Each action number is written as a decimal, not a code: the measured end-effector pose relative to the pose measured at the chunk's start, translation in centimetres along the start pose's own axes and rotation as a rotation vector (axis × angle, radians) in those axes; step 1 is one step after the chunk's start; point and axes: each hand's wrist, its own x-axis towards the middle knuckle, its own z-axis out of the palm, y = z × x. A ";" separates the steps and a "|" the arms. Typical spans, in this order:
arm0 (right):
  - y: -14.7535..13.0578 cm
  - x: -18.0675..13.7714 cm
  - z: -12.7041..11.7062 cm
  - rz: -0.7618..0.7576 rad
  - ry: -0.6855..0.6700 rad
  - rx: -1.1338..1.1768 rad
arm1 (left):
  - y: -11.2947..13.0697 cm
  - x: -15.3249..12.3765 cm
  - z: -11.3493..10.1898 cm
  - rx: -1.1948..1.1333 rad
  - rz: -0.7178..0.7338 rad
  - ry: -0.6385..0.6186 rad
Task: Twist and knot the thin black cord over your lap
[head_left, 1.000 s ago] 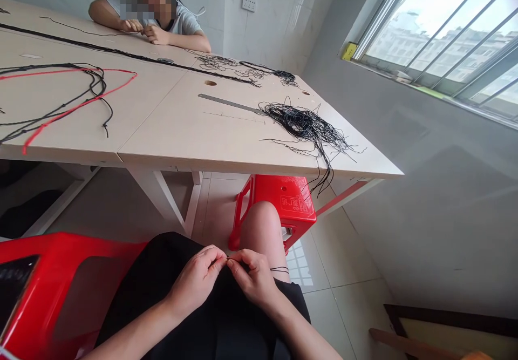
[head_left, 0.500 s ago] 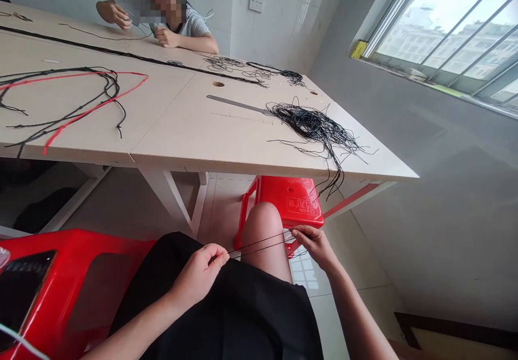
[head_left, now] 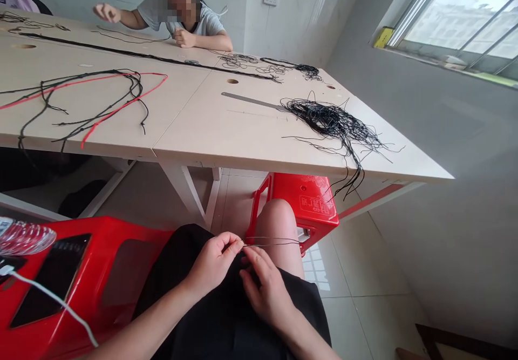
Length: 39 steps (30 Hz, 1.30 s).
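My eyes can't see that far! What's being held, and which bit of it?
The left hand pinches a thin black cord near one end. The right hand sits just below, not clearly holding it.

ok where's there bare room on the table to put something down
The widest bare board is on the near table panel, between the steel ruler and the front edge, left of the black cord tangle. It's crowded on the left panel under the red-and-black cords and at the far end by the coiled cords.
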 end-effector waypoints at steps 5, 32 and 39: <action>1.3 0.1 0.2 -0.098 0.058 -0.140 | 0.4 -0.5 0.8 -0.140 -0.060 -0.018; 0.0 0.8 -3.7 0.172 0.088 -0.102 | 2.0 -0.1 -0.2 -0.327 -0.243 0.070; -1.6 2.2 -3.3 -0.049 -0.133 -0.392 | 1.2 0.5 0.0 -0.111 -0.099 0.106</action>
